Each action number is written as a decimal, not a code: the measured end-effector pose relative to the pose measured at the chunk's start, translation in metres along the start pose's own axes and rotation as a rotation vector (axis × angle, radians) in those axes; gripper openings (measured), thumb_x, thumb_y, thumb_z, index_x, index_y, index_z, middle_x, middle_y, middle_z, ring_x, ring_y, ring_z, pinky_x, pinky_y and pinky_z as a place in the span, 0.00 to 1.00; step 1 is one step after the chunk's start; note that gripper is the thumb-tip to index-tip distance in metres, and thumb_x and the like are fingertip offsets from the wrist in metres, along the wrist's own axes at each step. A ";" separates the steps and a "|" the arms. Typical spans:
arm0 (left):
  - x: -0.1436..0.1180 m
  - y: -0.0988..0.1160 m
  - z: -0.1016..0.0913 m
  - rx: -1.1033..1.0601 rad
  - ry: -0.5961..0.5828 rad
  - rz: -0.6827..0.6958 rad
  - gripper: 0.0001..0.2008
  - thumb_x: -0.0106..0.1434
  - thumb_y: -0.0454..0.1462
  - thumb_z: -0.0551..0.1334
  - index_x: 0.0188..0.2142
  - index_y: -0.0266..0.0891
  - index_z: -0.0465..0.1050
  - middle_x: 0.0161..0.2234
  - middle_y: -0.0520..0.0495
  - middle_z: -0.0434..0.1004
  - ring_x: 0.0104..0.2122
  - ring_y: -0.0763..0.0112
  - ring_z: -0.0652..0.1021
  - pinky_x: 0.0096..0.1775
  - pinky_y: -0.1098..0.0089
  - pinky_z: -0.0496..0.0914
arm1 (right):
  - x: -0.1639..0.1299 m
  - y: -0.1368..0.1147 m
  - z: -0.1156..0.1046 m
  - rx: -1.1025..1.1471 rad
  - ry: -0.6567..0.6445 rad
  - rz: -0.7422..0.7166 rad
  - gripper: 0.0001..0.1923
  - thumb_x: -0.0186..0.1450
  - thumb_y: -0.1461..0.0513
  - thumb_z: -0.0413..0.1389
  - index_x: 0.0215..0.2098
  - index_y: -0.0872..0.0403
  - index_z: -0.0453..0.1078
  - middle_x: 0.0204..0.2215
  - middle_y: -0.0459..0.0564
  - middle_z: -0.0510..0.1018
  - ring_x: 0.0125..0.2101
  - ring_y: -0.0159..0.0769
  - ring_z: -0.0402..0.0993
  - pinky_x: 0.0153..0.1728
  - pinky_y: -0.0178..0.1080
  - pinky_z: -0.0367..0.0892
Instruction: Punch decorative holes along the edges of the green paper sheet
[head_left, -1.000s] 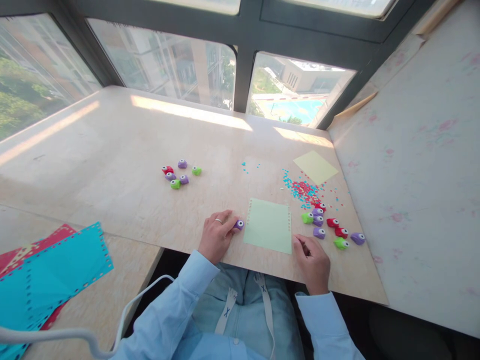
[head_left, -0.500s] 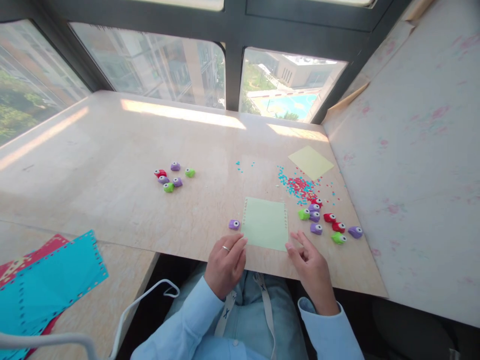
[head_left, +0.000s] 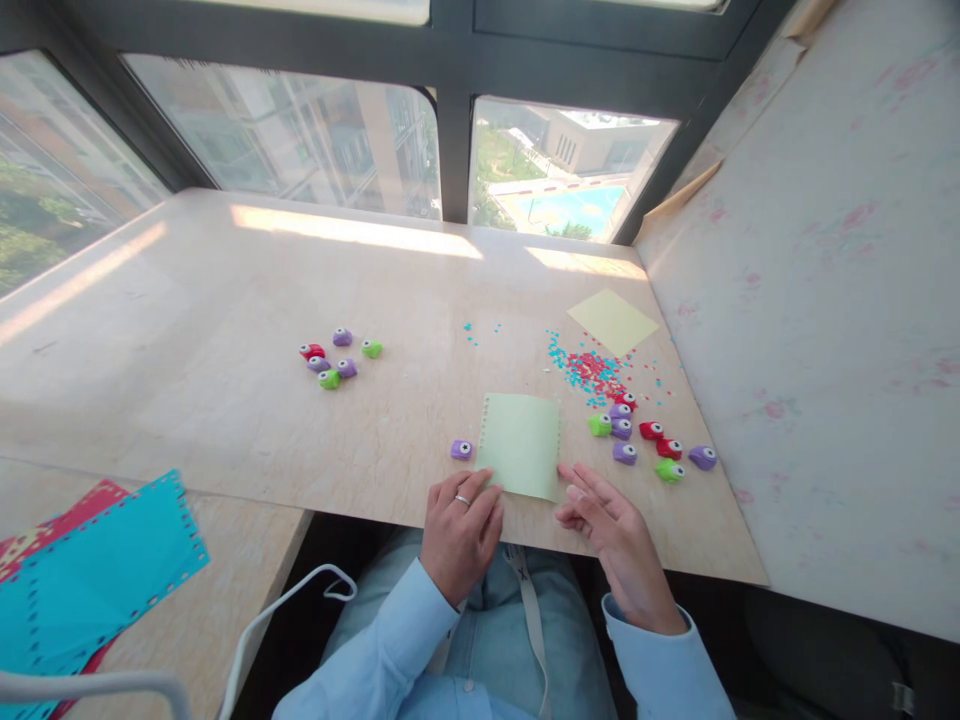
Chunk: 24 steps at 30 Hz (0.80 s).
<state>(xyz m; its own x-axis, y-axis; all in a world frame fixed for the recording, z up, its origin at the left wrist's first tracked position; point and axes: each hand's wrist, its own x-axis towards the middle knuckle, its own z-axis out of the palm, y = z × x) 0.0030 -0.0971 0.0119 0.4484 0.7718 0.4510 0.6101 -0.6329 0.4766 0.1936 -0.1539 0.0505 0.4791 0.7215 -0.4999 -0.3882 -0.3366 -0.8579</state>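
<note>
A pale green sheet of paper [head_left: 519, 445] with small punched holes along its side edges lies before me at the table's front. At its lower left corner my left hand [head_left: 463, 525], wearing a ring, has its fingers bent and closed on the paper; its thumb is largely hidden. My right hand [head_left: 611, 530] is open beside the lower right corner, fingers stretched out and fingertips by the paper's edge. That right edge looks slightly curved. Just left of the sheet sits a purple craft punch [head_left: 461, 450].
Several coloured punches [head_left: 651, 431] stand on the right, below scattered red and blue confetti [head_left: 596, 372] and a pale yellow sheet [head_left: 613, 322]. Another punch group [head_left: 328, 379] is left of centre. Blue punched paper [head_left: 112, 560] and a white cable [head_left: 247, 630] lie at lower left.
My left hand has shifted right over the sheet's lower corner. My right hand's fingers have straightened along the right edge, which now curves slightly. The view has turned a little.
</note>
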 end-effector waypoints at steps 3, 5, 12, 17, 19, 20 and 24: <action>0.000 0.000 0.000 -0.021 0.003 -0.001 0.10 0.67 0.35 0.59 0.46 0.38 0.74 0.49 0.43 0.79 0.48 0.57 0.74 0.47 0.58 0.66 | 0.000 -0.005 0.005 0.109 -0.013 0.045 0.32 0.51 0.54 0.71 0.51 0.54 0.73 0.55 0.55 0.76 0.25 0.25 0.72 0.30 0.34 0.72; 0.001 0.000 0.001 -0.022 0.007 -0.009 0.12 0.67 0.35 0.60 0.49 0.37 0.73 0.48 0.42 0.79 0.47 0.57 0.74 0.46 0.58 0.66 | 0.002 -0.007 0.008 0.162 -0.031 0.071 0.31 0.50 0.55 0.72 0.49 0.55 0.73 0.53 0.55 0.78 0.24 0.25 0.71 0.29 0.33 0.72; 0.007 -0.001 0.006 0.013 0.032 -0.062 0.15 0.65 0.39 0.63 0.49 0.35 0.72 0.43 0.41 0.79 0.42 0.56 0.74 0.43 0.58 0.67 | 0.004 -0.008 0.014 0.220 -0.073 0.117 0.31 0.48 0.56 0.73 0.48 0.56 0.74 0.51 0.56 0.79 0.23 0.24 0.70 0.27 0.32 0.71; 0.010 0.000 0.009 0.024 0.059 -0.053 0.13 0.65 0.38 0.63 0.48 0.35 0.73 0.41 0.42 0.79 0.40 0.57 0.74 0.42 0.58 0.67 | 0.003 -0.007 0.013 0.209 -0.086 0.125 0.30 0.49 0.56 0.73 0.48 0.56 0.74 0.51 0.56 0.79 0.23 0.24 0.70 0.27 0.32 0.71; 0.010 0.000 0.009 0.010 0.077 -0.059 0.11 0.65 0.37 0.62 0.46 0.36 0.74 0.40 0.43 0.80 0.40 0.58 0.74 0.42 0.59 0.68 | 0.002 -0.007 0.011 0.194 -0.080 0.115 0.30 0.49 0.55 0.72 0.48 0.55 0.74 0.51 0.55 0.78 0.23 0.24 0.71 0.27 0.33 0.71; 0.010 0.000 0.009 0.003 0.087 -0.063 0.10 0.65 0.36 0.62 0.46 0.37 0.74 0.40 0.43 0.80 0.40 0.58 0.74 0.42 0.59 0.68 | 0.002 -0.006 0.010 0.181 -0.075 0.108 0.30 0.49 0.55 0.72 0.48 0.55 0.73 0.52 0.55 0.78 0.23 0.24 0.71 0.28 0.33 0.71; 0.010 0.001 0.008 -0.026 0.118 -0.076 0.09 0.66 0.36 0.61 0.44 0.36 0.75 0.39 0.43 0.80 0.39 0.60 0.75 0.43 0.59 0.68 | 0.004 -0.005 0.003 0.054 0.000 0.029 0.32 0.50 0.52 0.71 0.50 0.53 0.72 0.53 0.53 0.77 0.31 0.31 0.76 0.33 0.35 0.73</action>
<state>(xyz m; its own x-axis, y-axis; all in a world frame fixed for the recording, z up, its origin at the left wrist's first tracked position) 0.0136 -0.0892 0.0105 0.3206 0.8060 0.4976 0.6214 -0.5755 0.5317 0.1954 -0.1474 0.0532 0.4673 0.7116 -0.5247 -0.4441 -0.3243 -0.8352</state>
